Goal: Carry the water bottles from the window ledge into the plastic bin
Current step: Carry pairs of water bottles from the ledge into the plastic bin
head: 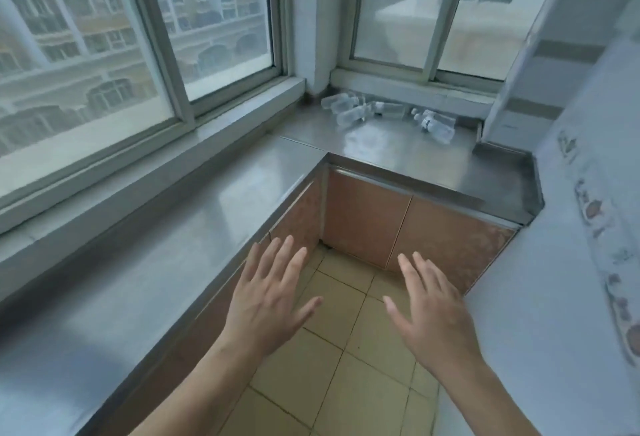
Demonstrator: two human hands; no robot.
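Several clear plastic water bottles lie on their sides on the steel ledge under the far window, in the corner. One group is at the left, and two more bottles lie further right. My left hand and my right hand are stretched out in front of me over the tiled floor, palms down, fingers spread, holding nothing. Both hands are well short of the bottles. No plastic bin is in view.
An L-shaped steel counter runs along the left windows and across the back, with brown cabinet doors below. A white appliance stands at the back right, and a white patterned wall closes the right side. Yellow floor tiles lie between.
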